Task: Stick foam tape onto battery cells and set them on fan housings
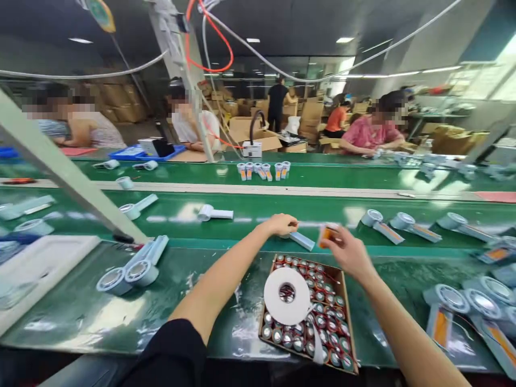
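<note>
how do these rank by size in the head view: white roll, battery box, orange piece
1. Battery box
2. White roll, lying over part of the box
3. Orange piece, partly covered by the right hand

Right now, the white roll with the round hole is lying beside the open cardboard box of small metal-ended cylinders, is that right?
Not beside it: the head view shows the white roll with the round hole lying on top of the small metal-ended cylinders, in the open cardboard box.
</note>
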Available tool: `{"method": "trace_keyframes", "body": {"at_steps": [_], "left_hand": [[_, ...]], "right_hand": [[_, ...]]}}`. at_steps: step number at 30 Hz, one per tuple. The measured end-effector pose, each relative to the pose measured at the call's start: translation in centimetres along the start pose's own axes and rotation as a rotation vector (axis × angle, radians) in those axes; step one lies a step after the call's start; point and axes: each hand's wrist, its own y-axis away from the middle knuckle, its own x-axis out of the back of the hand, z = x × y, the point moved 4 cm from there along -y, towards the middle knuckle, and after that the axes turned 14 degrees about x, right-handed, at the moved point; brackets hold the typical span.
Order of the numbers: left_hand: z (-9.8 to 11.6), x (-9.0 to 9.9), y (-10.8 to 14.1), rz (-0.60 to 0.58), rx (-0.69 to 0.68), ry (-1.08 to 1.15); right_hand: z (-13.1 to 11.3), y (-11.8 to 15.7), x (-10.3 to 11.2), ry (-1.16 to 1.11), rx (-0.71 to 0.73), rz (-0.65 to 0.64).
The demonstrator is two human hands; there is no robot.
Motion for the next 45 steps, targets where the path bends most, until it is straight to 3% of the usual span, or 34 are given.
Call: {"method": "trace_keyframes", "body": {"at_steps": [2, 8, 13, 17, 19, 21, 24, 26, 27, 29, 32, 34, 36, 38, 39, 41, 43, 45], "left_hand": [[-0.5, 0.0, -0.5, 0.031, 0.023, 0.034], [0.3, -1.2, 0.4, 0.125, 0.126, 0.137], [0.5, -1.8, 0.3, 0.149, 0.171, 0.172], [1.4, -0.7, 1.7, 0.176, 0.175, 0.2], [2.0, 0.0, 4.1, 0.23, 0.143, 0.223], [2.1, -0.6, 8.1, 0.296, 0.074, 0.246], [0.5, -5.3, 14.6, 0.354, -0.143, 0.231], [-0.9, -9.3, 18.4, 0.491, -0.469, 0.113], [-1.8, -10.9, 19.7, 0.583, -0.508, 0.039], [-2.7, -12.5, 21.7, 0.682, -0.503, -0.055], [-1.6, -10.8, 23.9, 0.601, -0.404, -0.007], [-0.1, -8.0, 25.3, 0.615, -0.318, 0.1], [1.0, -5.1, 26.5, 0.796, -0.212, 0.195], [1.9, -3.4, 27.3, 0.981, -0.149, 0.256], [2.3, -3.0, 27.3, 1.038, -0.143, 0.271], [2.8, -2.7, 26.9, 1.07, -0.161, 0.268], [2.6, -2.7, 26.1, 1.056, -0.177, 0.238], [1.2, -3.1, 25.3, 1.016, -0.119, 0.257]], "right_hand": [[0.9, -0.8, -0.5, 0.101, 0.0, -0.15], [0.7, -3.0, -5.1, 0.349, 0.068, -0.542], [1.1, -3.7, -6.7, 0.446, 0.092, -0.669], [0.8, -5.6, -7.6, 0.432, 0.125, -0.719], [1.0, -6.0, -7.3, 0.411, 0.139, -0.723], [1.7, -5.9, -6.3, 0.397, 0.129, -0.687], [4.2, -4.7, -3.1, 0.423, 0.041, -0.537], [6.6, -3.5, -0.5, 0.469, -0.078, -0.404], [7.7, -2.7, 0.7, 0.495, -0.148, -0.343], [9.7, -1.4, 2.8, 0.528, -0.276, -0.258], [10.3, -0.6, 4.1, 0.514, -0.35, -0.212], [8.6, -0.5, 4.1, 0.497, -0.306, -0.194], [5.0, 0.2, 3.7, 0.383, -0.215, -0.143], [-0.4, 2.3, 3.1, 0.039, -0.121, -0.085], [-3.4, 3.8, 2.7, -0.22, -0.086, -0.073], [-9.7, 6.9, 1.3, -0.572, -0.044, -0.17], [-14.7, 10.1, -0.4, -0.658, -0.046, -0.28], [-18.2, 13.1, -2.4, -0.663, 0.071, -0.425]]}}
